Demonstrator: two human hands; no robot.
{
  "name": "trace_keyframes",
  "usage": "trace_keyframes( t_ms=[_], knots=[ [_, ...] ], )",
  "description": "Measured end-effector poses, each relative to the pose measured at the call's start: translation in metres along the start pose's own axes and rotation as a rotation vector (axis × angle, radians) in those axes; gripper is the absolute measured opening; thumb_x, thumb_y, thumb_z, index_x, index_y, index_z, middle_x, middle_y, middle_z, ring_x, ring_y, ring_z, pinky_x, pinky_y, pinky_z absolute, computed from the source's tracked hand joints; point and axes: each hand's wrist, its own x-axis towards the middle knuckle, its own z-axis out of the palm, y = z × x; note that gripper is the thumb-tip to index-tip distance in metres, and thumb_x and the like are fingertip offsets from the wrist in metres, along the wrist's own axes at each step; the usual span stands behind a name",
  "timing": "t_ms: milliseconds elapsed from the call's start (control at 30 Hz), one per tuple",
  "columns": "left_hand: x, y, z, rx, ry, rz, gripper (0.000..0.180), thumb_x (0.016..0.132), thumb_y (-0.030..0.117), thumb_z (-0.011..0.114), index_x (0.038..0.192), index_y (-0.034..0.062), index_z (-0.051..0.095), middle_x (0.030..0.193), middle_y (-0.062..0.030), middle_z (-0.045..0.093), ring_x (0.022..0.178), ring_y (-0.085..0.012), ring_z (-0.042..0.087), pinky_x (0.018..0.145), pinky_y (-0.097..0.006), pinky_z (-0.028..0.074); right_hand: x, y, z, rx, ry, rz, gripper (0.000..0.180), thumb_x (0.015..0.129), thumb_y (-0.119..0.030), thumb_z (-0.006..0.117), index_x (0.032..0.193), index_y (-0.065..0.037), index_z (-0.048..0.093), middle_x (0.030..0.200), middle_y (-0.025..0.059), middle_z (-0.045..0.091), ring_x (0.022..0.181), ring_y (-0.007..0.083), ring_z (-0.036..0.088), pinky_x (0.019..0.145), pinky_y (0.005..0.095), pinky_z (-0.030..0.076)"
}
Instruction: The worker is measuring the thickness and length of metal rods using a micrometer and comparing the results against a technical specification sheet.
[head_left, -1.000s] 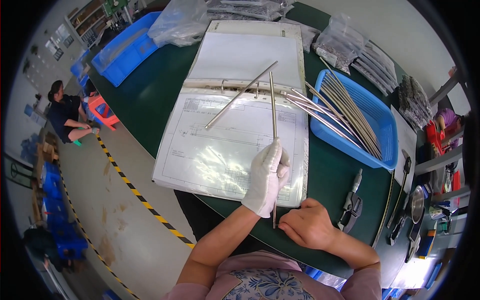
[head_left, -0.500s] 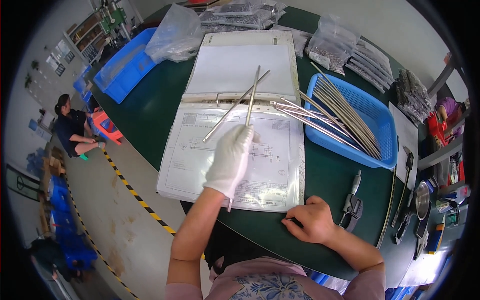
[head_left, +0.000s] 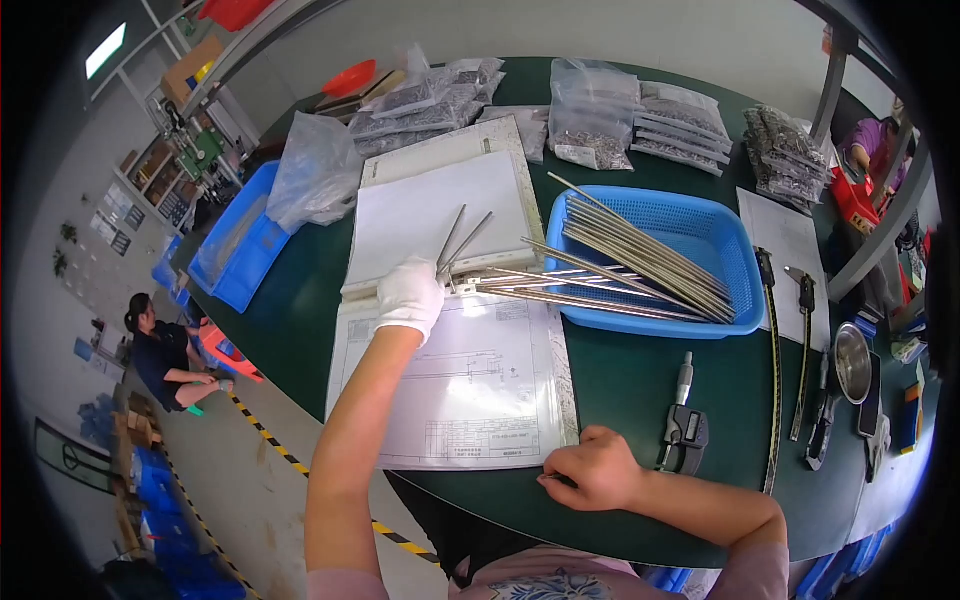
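Observation:
My left hand (head_left: 410,298), in a white glove, is closed at the middle of an open binder (head_left: 553,400). Two thin metal rods (head_left: 457,238) stick out past its fingers over the upper white page; their lower ends are hidden by the glove. Below lies a printed technical drawing (head_left: 455,390) in a clear sleeve. More metal rods (head_left: 650,250) rest in a blue basket (head_left: 735,215), several with ends reaching onto the binder. My bare right hand (head_left: 598,470) rests closed at the table's near edge; something small and dark shows at its fingers, too little to name.
Right of my right hand lies a digital micrometer (head_left: 686,430). Farther right are calipers (head_left: 803,350), a steel bowl (head_left: 852,362) and a phone (head_left: 870,395). Bags of small parts (head_left: 590,120) line the back. A blue bin (head_left: 235,250) stands left; a person (head_left: 165,355) sits beyond.
My left hand has moved forward and left, from the drawing to the binder's middle, and the two rods now converge at it. My right hand stays closed in place. The view has shifted.

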Motion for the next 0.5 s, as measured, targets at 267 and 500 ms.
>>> trace_keyframes(
  t_ms=[267, 500],
  knots=[
    [-0.011, -0.009, 0.001, -0.169, 0.045, -0.167, 0.02, 0.077, 0.021, 0.057, 0.079, 0.0024, 0.063, 0.081, -0.0186, 0.061, 0.079, -0.0351, 0.059, 0.072, -0.041, 0.046, 0.0, 0.001, 0.0, 0.011, 0.002, 0.0, 0.009, 0.066, -0.018, 0.066, 0.067, -0.014, 0.058, 0.055, -0.0021, 0.056, 0.044, 0.0174, 0.05, 0.047, 0.029, 0.037],
    [-0.034, -0.029, 0.008, -0.33, 0.285, -0.157, 0.027, 0.081, 0.029, 0.057, 0.087, 0.0029, 0.058, 0.075, -0.0166, 0.061, 0.073, -0.0326, 0.059, 0.067, -0.041, 0.046, -0.001, 0.0, -0.002, 0.04, 0.019, 0.0, 0.013, 0.069, -0.02, 0.062, 0.067, -0.012, 0.052, 0.051, 0.0006, 0.049, 0.044, 0.0201, 0.048, 0.049, 0.0306, 0.037]
  ],
)
